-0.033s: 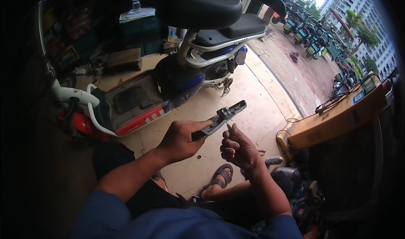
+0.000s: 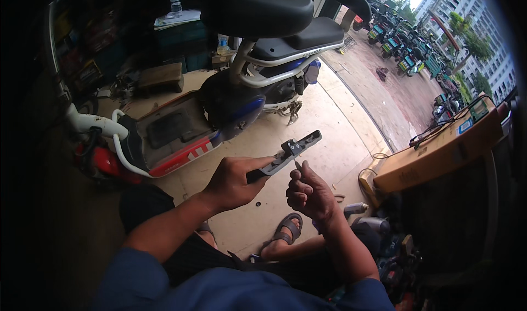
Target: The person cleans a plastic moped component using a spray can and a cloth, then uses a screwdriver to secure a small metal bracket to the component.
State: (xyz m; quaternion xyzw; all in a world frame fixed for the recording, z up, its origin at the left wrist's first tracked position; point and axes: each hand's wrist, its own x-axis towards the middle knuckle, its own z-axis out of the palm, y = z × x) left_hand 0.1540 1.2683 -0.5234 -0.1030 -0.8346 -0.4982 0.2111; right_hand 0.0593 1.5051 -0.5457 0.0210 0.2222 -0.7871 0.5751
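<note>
My left hand (image 2: 233, 183) is closed round the near end of a long, narrow dark plastic part (image 2: 273, 167), held up above the floor. The part looks like an open, hollow shell, and its far end points up and to the right. A small dark block with bright round spots, perhaps screw heads, sits on it near the middle. Just right of the part is my right hand (image 2: 310, 191), its thumb and forefinger pinched together and the other fingers curled in. A thin dark tip shows at the pinch, close to the part's edge; what it belongs to is hidden.
An electric scooter (image 2: 241, 110) with a black seat stands ahead and left. A long orange-brown box (image 2: 422, 165) with cables lies at the right. Near my sandalled foot are a spray can (image 2: 355, 208) and a small black ring (image 2: 258, 204). Parked scooters (image 2: 409, 58) line the pavement outside.
</note>
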